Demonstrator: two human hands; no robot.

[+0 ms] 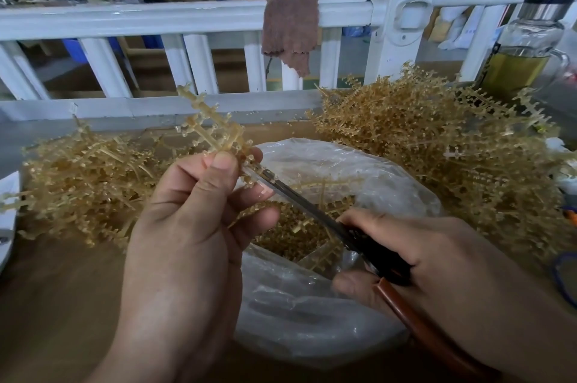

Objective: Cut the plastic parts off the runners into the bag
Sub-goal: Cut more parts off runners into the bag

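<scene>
My left hand (190, 226) pinches a pale amber plastic runner (212, 129) between thumb and fingers and holds it up over the open clear plastic bag (312, 304). My right hand (437, 257) grips scissors (315, 207) with dark blades and black and brown handles. The blade tips reach the lower end of the runner, right by my left fingertips. Many small amber cut parts (293, 232) lie inside the bag, with a few runner pieces among them.
A heap of amber runners (87, 179) lies on the left of the brown table, a bigger heap (437, 145) on the right. A glass bottle (524, 48) with yellow liquid stands far right. Behind runs a white railing (156, 20) with a brown cloth (290, 29) over it.
</scene>
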